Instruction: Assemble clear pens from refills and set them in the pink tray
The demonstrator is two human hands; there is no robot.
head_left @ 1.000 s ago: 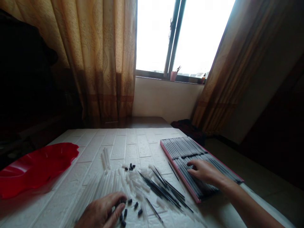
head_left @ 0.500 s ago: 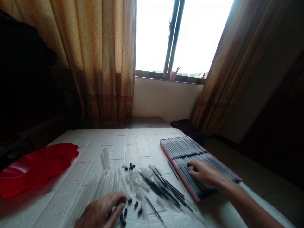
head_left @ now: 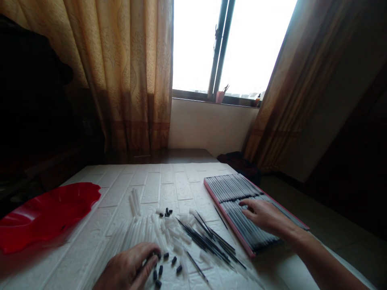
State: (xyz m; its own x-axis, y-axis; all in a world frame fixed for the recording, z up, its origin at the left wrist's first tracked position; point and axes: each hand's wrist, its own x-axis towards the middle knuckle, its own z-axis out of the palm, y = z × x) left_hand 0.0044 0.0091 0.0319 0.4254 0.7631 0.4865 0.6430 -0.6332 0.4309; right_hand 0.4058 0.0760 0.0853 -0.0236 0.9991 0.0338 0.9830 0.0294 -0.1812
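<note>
My left hand (head_left: 128,266) is low at the front of the table, thumb and forefinger curled together around a small black cap (head_left: 159,255). Several similar black caps (head_left: 174,260) lie just right of its fingertips. My right hand (head_left: 263,215) reaches over a pink-edged tray (head_left: 208,186), fingers stretched and apart, with nothing visible in them. Rows of thin, clear-and-dark sticks (head_left: 234,187) fill that tray. Between the hands lie loose thin black rods (head_left: 205,243), short clear sleeves (head_left: 172,231) and long clear tubes (head_left: 137,233).
A red wavy-edged dish (head_left: 51,213) sits on the left of the table (head_left: 121,181), which has a white brick pattern. Beyond it are a brown surface (head_left: 184,154), curtains (head_left: 133,72) and a window. A pink cup (head_left: 220,96) stands on the sill.
My right hand has shifted slightly up and to the right over the tray. The left hand has drawn back a little to the left. Loose pieces lie as before.
</note>
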